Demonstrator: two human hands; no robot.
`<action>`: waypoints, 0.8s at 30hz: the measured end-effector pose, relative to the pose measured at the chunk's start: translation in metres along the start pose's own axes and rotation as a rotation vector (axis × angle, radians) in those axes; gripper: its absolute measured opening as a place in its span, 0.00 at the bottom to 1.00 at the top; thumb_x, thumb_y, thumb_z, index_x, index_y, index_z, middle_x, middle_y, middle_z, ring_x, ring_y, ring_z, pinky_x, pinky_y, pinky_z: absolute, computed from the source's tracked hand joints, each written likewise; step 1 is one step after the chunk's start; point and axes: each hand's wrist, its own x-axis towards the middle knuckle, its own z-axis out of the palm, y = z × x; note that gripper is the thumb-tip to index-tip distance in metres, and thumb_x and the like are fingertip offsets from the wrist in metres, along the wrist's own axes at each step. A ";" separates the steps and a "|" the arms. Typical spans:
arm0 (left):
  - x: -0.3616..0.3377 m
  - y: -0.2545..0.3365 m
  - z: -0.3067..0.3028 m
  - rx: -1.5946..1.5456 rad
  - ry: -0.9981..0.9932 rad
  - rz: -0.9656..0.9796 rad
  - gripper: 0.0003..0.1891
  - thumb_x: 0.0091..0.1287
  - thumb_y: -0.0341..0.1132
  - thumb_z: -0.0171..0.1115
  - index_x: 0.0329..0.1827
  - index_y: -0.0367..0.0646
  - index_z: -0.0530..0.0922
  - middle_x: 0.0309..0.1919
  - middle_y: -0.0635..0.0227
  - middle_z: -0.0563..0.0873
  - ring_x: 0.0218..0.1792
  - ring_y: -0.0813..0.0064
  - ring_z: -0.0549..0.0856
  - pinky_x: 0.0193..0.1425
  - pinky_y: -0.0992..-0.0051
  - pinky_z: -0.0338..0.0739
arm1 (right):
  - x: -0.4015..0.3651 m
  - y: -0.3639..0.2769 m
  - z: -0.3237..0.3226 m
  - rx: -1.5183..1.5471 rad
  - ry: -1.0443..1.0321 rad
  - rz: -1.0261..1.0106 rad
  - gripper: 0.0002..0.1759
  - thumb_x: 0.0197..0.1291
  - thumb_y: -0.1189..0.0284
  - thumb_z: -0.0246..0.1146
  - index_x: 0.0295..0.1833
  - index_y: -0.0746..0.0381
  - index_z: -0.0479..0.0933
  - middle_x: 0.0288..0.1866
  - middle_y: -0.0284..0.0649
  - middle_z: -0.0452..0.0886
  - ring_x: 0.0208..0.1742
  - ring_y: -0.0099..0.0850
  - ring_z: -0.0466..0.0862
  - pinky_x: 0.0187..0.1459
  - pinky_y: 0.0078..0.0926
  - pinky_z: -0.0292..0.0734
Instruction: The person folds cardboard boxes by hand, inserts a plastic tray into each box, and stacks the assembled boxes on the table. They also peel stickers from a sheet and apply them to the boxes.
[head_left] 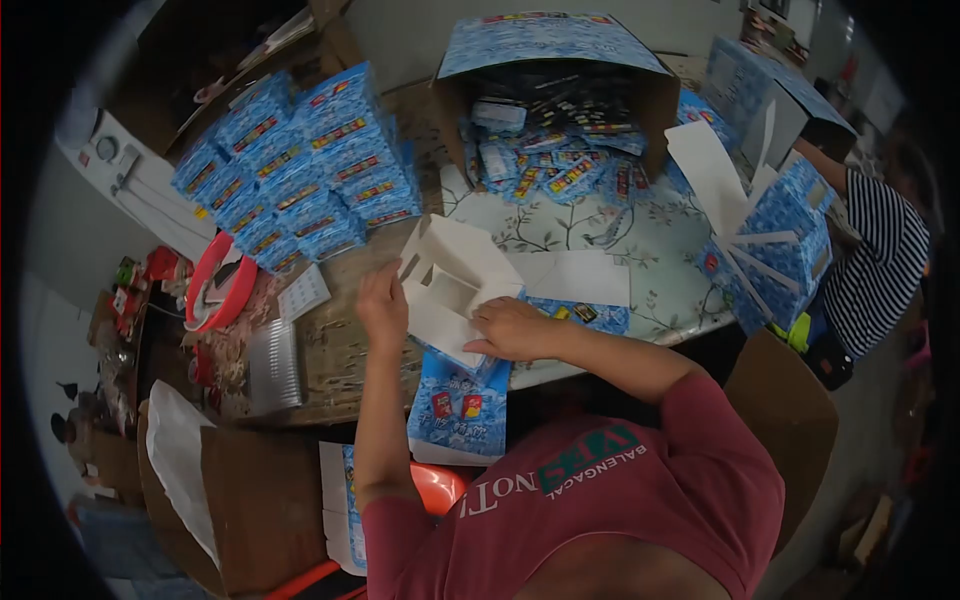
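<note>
An open blue-and-white cardboard box [455, 285] stands in front of me on the table edge, its white inside facing up. My left hand [383, 308] is closed on the box's left wall. My right hand [512, 328] grips the near right flap, with its fingers curled over the white card. Part of the box is hidden behind my hands. Just below it, a blue printed panel [458, 408] hangs over the table edge. To the right of the box lies a flat blue-and-white carton piece [580, 312].
Stacked blue boxes [300, 170] stand at the back left. A large carton [555, 45] spills small blue packets [570, 172] at the back. A red tape ring [222, 285] lies left. On the right, a person in a striped sleeve [885, 240] is beside blue cartons [785, 235].
</note>
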 end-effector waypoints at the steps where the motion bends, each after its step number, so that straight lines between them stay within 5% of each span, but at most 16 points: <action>1: -0.002 0.003 -0.001 -0.013 -0.010 0.012 0.13 0.55 0.20 0.56 0.41 0.43 0.81 0.36 0.59 0.83 0.37 0.57 0.81 0.40 0.66 0.76 | -0.002 0.004 -0.006 -0.004 0.008 0.018 0.21 0.60 0.58 0.57 0.38 0.69 0.77 0.38 0.50 0.79 0.42 0.46 0.78 0.46 0.39 0.73; 3: -0.005 0.002 -0.014 0.058 0.124 0.190 0.14 0.49 0.19 0.58 0.38 0.43 0.81 0.36 0.61 0.84 0.37 0.60 0.81 0.41 0.67 0.76 | 0.004 0.007 -0.030 0.205 0.665 -0.037 0.18 0.62 0.62 0.55 0.44 0.67 0.77 0.42 0.50 0.78 0.45 0.44 0.78 0.49 0.35 0.73; 5: -0.007 0.011 -0.015 0.005 0.039 0.367 0.13 0.46 0.20 0.58 0.35 0.42 0.82 0.36 0.64 0.84 0.37 0.61 0.81 0.43 0.66 0.76 | 0.007 0.030 -0.044 0.474 0.818 0.284 0.19 0.67 0.62 0.50 0.50 0.66 0.75 0.51 0.43 0.78 0.53 0.34 0.77 0.55 0.29 0.69; 7: -0.021 0.013 -0.002 0.020 -0.190 0.407 0.12 0.47 0.22 0.57 0.34 0.42 0.82 0.35 0.65 0.84 0.38 0.62 0.82 0.45 0.66 0.76 | 0.027 0.059 -0.049 1.038 0.543 0.540 0.22 0.70 0.60 0.46 0.57 0.65 0.72 0.57 0.40 0.75 0.56 0.29 0.74 0.56 0.28 0.68; 8: -0.029 0.005 0.010 -0.021 -0.301 0.345 0.11 0.48 0.22 0.57 0.34 0.42 0.81 0.35 0.65 0.85 0.39 0.63 0.82 0.45 0.66 0.76 | 0.032 0.063 -0.044 1.062 0.518 0.532 0.22 0.70 0.60 0.46 0.57 0.65 0.72 0.57 0.40 0.75 0.56 0.29 0.74 0.56 0.28 0.68; 10: -0.036 -0.004 0.018 -0.050 -0.402 0.282 0.10 0.49 0.22 0.56 0.34 0.42 0.81 0.35 0.65 0.85 0.40 0.63 0.82 0.46 0.67 0.76 | 0.046 0.068 -0.038 1.365 0.058 0.610 0.25 0.70 0.58 0.44 0.63 0.63 0.67 0.60 0.39 0.72 0.58 0.29 0.73 0.58 0.27 0.66; 12: -0.037 -0.007 0.017 -0.293 -0.424 -0.019 0.10 0.51 0.22 0.55 0.34 0.42 0.81 0.35 0.63 0.85 0.42 0.62 0.82 0.46 0.67 0.76 | 0.048 0.063 -0.018 1.202 -0.047 0.493 0.24 0.69 0.58 0.46 0.65 0.58 0.65 0.65 0.41 0.68 0.65 0.34 0.67 0.62 0.28 0.62; 14: -0.051 -0.009 0.009 -0.305 -0.267 -0.089 0.10 0.52 0.22 0.55 0.35 0.42 0.81 0.36 0.62 0.85 0.43 0.60 0.82 0.46 0.67 0.76 | 0.044 0.060 -0.007 0.220 -0.182 0.032 0.24 0.66 0.59 0.49 0.66 0.52 0.65 0.69 0.40 0.62 0.71 0.39 0.57 0.66 0.33 0.57; 15: -0.055 -0.010 0.007 -0.322 -0.114 -0.149 0.10 0.53 0.23 0.55 0.36 0.42 0.81 0.37 0.60 0.85 0.43 0.59 0.82 0.46 0.66 0.76 | 0.041 0.052 -0.006 0.068 -0.301 0.095 0.23 0.64 0.62 0.52 0.65 0.48 0.67 0.71 0.38 0.59 0.74 0.43 0.49 0.69 0.38 0.53; 19: -0.048 -0.025 0.010 -0.051 0.098 -0.349 0.09 0.56 0.28 0.56 0.39 0.41 0.81 0.37 0.55 0.84 0.42 0.56 0.83 0.43 0.66 0.76 | 0.046 0.035 -0.011 -0.134 -0.499 0.115 0.23 0.64 0.62 0.52 0.65 0.50 0.67 0.72 0.36 0.58 0.74 0.42 0.50 0.69 0.37 0.52; 22: -0.047 -0.061 0.018 0.018 -0.140 -0.554 0.12 0.59 0.34 0.58 0.42 0.38 0.80 0.36 0.52 0.83 0.37 0.52 0.82 0.41 0.64 0.76 | 0.056 0.048 -0.009 -0.278 -0.601 0.075 0.23 0.63 0.63 0.53 0.64 0.52 0.67 0.73 0.35 0.54 0.74 0.41 0.50 0.68 0.34 0.55; 24: -0.046 -0.074 0.020 -0.155 -0.392 -0.749 0.18 0.63 0.42 0.58 0.47 0.35 0.78 0.37 0.56 0.84 0.37 0.67 0.82 0.42 0.71 0.73 | 0.056 0.074 -0.001 0.137 -0.551 0.015 0.26 0.61 0.62 0.55 0.65 0.55 0.65 0.72 0.41 0.56 0.72 0.42 0.54 0.67 0.33 0.56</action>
